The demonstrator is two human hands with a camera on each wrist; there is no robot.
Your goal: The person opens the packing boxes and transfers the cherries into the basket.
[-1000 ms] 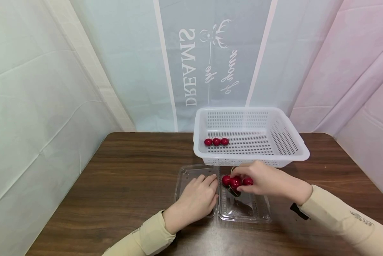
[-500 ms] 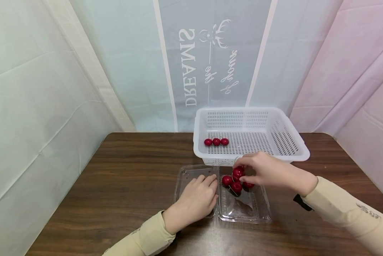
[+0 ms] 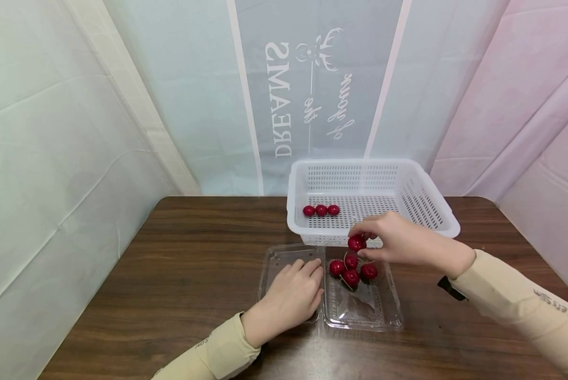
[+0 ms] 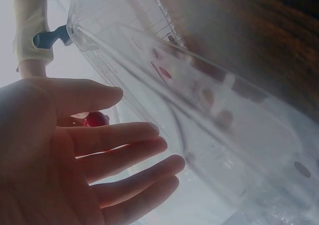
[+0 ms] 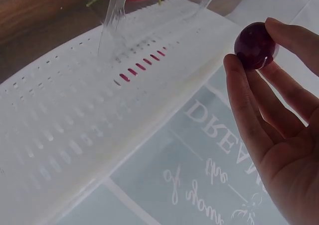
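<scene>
Currently, right hand (image 3: pixel 393 240): thumb and fingertips pinch one cherry (image 3: pixel 357 243), raised near the box's far edge and the basket's front rim.
Left hand (image 3: pixel 290 295): over the box's left half, fingers extended, gripping nothing.
Clear box (image 3: pixel 355 312): open; four cherries (image 3: pixel 350 277) clustered in its right half.
White basket (image 3: pixel 319 232): three cherries (image 3: pixel 321 210) in a row, left side.

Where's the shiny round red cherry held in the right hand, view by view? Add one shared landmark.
Head: the shiny round red cherry is right of and below centre, pinched by the bare right hand.
Left wrist: apparently the same cherry, left of centre, just below the thumb of the left hand.
Right wrist: the cherry, upper right, in the fingers.
Shared landmark: the clear plastic box.
</scene>
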